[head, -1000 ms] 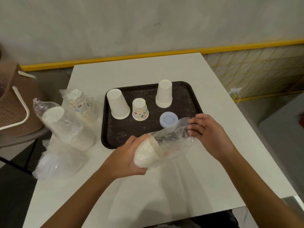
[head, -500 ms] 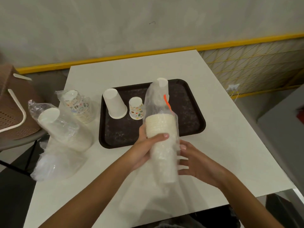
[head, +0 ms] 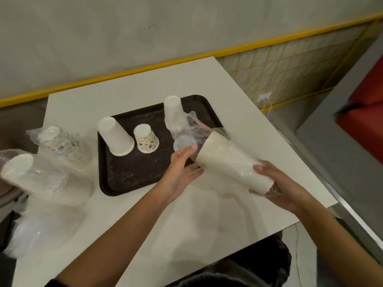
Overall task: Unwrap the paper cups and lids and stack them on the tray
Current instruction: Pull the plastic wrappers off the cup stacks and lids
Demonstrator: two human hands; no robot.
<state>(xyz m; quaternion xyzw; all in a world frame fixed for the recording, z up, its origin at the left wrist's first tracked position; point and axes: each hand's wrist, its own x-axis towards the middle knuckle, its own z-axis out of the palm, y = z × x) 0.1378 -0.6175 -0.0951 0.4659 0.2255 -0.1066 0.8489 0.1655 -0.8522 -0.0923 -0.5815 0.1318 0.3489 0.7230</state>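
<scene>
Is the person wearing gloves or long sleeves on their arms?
No gloves. The left hand and right hand are bare: no rings, watch or bracelet showing. The left forearm and right forearm are bare too; a dark sleeve edge seems to start near the left elbow.

R hand [head: 278,188] holds tilted wrapped cup stack [head: 230,160] by its base; L hand [head: 182,165], fingers straight, beside its rim end.

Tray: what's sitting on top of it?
Three upside-down cups: white cup, patterned cup, back cup. A lid shows through the wrap. The left hand hides part of the tray.
</scene>
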